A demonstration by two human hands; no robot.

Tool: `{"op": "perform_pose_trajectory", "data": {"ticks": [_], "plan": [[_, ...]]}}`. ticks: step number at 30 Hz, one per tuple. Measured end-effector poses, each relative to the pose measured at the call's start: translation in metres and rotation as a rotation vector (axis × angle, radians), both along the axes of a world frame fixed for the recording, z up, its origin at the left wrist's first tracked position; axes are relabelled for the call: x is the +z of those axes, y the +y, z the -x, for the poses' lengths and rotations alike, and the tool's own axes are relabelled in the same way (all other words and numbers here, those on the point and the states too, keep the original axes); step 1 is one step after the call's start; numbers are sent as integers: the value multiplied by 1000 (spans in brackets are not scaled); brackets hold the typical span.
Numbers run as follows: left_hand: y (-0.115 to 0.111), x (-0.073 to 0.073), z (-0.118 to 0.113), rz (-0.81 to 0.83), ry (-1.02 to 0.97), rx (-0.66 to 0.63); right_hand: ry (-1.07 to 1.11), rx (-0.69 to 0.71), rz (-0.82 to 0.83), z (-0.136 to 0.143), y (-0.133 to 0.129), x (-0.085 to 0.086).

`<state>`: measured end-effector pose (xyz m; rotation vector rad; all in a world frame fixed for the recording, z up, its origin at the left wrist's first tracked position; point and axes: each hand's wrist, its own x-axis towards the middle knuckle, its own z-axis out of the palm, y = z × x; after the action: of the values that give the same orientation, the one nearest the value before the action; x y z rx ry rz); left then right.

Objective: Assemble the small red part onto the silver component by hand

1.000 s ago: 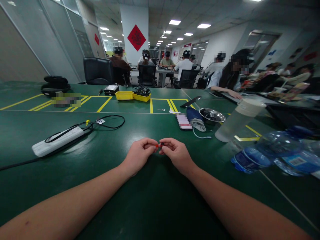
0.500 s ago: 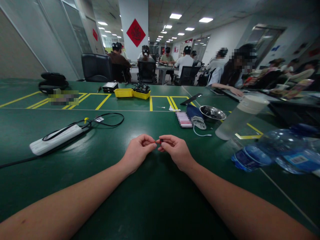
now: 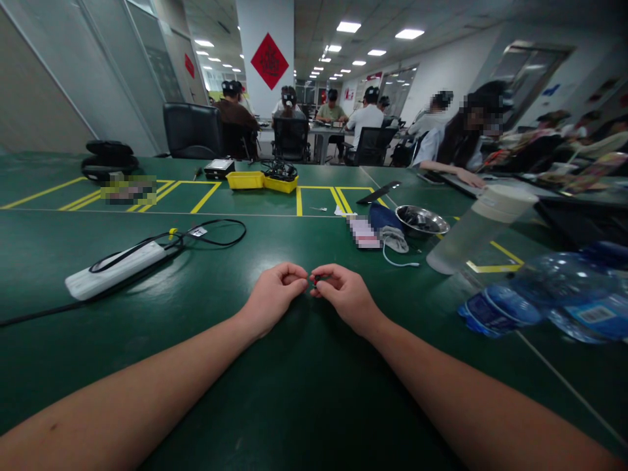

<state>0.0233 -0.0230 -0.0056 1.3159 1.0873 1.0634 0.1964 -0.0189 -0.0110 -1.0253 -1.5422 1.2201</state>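
My left hand (image 3: pixel 279 291) and my right hand (image 3: pixel 346 292) meet nearly fingertip to fingertip above the green table (image 3: pixel 304 386). Between the thumb and fingers of my right hand is a small dark and red piece (image 3: pixel 316 280), too small to name. My left hand is closed in a pinch, thumb against fingertips. Whatever it may hold is hidden or too small to make out. A narrow gap shows between the two hands.
A white power strip (image 3: pixel 118 269) with black cable lies left. Yellow trays (image 3: pixel 245 180) stand farther back. To the right are a metal bowl (image 3: pixel 432 226), a blue-grey pouch (image 3: pixel 383 219), a frosted bottle (image 3: pixel 461 239) and blue-labelled water bottles (image 3: pixel 505 307). A person (image 3: pixel 456 150) sits beyond.
The fingertips have drawn slightly apart. A tiny orange spot seen earlier at my left fingertips no longer shows. The whole view has shifted a little.
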Motion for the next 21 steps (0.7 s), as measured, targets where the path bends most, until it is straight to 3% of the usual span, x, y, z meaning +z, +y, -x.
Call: {"op": "perform_pose_trajectory", "data": {"ticks": [21], "plan": [[-1, 0, -2, -5, 27, 24, 10, 1, 26, 1, 4, -4]]}}
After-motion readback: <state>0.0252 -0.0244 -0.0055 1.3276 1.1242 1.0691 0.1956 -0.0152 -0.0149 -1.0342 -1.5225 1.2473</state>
